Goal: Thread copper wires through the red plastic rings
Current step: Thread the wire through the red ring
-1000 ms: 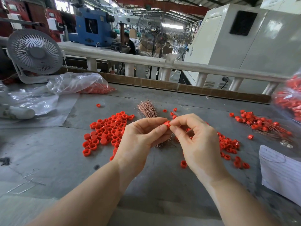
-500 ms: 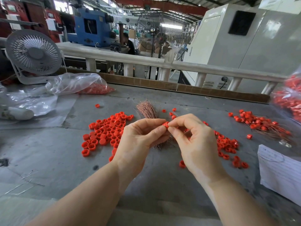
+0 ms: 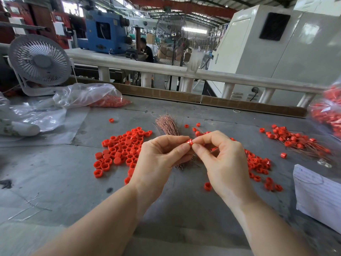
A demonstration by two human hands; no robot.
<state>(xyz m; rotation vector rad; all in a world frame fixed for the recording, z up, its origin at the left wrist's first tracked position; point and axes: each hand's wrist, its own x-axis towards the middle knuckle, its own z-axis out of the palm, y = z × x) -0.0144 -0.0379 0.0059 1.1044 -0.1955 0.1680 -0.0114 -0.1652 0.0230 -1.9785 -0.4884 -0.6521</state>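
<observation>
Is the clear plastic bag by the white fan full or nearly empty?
Nearly empty: the clear plastic bag lies collapsed, red rings only at its right end.

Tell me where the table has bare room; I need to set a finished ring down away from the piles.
Bare table lies near left, below the loose ring pile, and between the forearms near the front edge. Crowded: the wire bundle, the rings right of the right hand, the wired rings far right, and the paper.
</observation>
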